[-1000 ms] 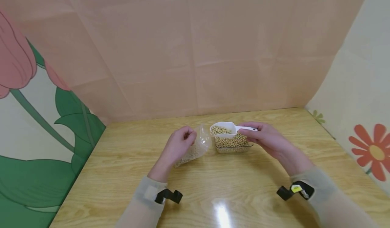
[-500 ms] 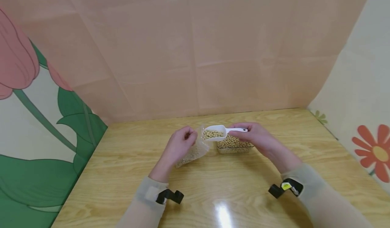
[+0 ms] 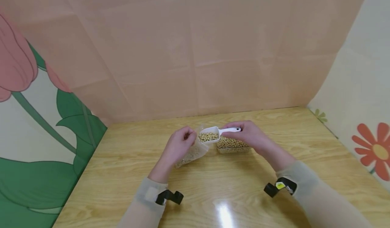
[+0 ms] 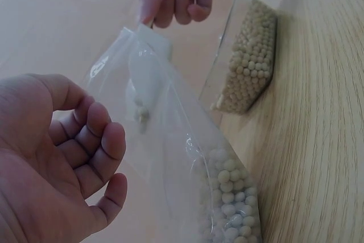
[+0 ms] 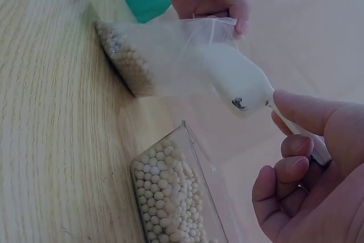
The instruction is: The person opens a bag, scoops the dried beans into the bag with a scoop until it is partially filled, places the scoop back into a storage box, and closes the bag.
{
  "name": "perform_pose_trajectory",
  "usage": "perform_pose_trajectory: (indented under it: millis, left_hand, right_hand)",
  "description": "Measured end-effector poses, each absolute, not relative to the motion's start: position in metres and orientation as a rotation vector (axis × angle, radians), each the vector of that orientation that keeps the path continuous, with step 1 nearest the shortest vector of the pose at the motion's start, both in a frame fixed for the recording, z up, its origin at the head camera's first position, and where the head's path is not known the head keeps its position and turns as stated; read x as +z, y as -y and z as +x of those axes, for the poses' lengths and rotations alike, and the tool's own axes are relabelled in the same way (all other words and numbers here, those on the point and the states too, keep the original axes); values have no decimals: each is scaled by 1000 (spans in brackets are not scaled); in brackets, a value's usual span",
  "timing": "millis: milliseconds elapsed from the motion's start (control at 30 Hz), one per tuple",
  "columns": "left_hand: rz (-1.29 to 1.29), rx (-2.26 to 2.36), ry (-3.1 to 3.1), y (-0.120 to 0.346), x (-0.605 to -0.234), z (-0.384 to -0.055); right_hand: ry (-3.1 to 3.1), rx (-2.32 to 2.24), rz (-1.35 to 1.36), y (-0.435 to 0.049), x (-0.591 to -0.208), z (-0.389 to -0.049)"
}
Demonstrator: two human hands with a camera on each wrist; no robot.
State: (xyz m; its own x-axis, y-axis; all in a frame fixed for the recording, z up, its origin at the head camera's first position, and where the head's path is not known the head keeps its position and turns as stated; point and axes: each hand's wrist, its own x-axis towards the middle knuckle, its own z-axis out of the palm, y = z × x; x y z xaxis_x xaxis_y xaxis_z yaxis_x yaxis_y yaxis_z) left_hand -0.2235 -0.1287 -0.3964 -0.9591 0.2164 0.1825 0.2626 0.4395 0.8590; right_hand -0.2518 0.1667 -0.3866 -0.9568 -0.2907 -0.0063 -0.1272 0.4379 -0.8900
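Note:
My left hand (image 3: 179,143) pinches the top edge of a clear plastic bag (image 4: 187,140), which stands on the table with pale round beans (image 4: 233,197) in its bottom. My right hand (image 3: 248,135) holds a white scoop (image 3: 215,131) by its handle, thumb along the top in the right wrist view. Beans (image 3: 208,137) lie heaped in the scoop. Its front end is inside the bag's mouth, seen through the plastic in the left wrist view. Beneath the right hand sits a clear rectangular container (image 5: 187,197) filled with the same beans.
The wood-grain table (image 3: 231,187) runs back to a pink covered wall (image 3: 195,52). On the left stands a panel with printed tulips (image 3: 18,58), and on the right one with a red flower (image 3: 376,150).
The right hand has carried the loaded scoop leftward from above the container into the bag's opening. The left hand and the bag have stayed nearly still.

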Motion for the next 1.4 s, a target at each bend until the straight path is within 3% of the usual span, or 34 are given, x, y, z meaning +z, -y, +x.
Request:
perform_pose_trajectory:
  millis: [633,1067,1400]
  left_hand:
    - [-440,-1586,2632,130,-397,-224]
    - [-430,-1598,2627,130,-395,-222]
    - [-419,-1583,2631,129,-396,-223]
  right_hand:
    - [-2682,-1329,-479,-161,-365,-249]
    - [-2784,-1124,-694,-154,-342,-248]
    - [-2786,-1064,-679,-151,-329,-247]
